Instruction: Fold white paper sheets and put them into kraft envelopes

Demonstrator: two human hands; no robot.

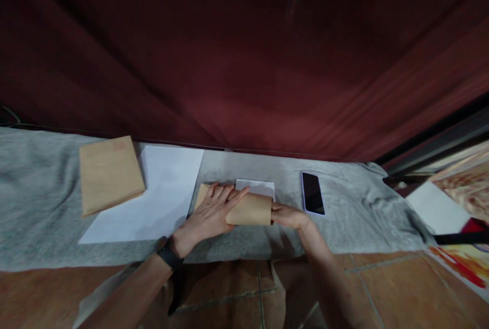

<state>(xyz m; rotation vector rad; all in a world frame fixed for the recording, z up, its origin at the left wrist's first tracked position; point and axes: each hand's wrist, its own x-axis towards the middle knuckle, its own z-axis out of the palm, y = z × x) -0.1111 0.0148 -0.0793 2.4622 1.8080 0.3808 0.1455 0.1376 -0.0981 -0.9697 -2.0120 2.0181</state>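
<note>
A brown paper envelope lies on a grey cloth, its near part curled up. My left hand lies flat on the envelope's left half, fingers spread and pressing it down; a dark band is on that wrist. My right hand grips the envelope's right edge. A folded white sheet pokes out from behind the envelope's far side.
A stack of brown envelopes sits at the left, beside a large white sheet. A dark phone lies right of my hands. A dark red curtain hangs behind. Tiled floor is in front; another white sheet lies far right.
</note>
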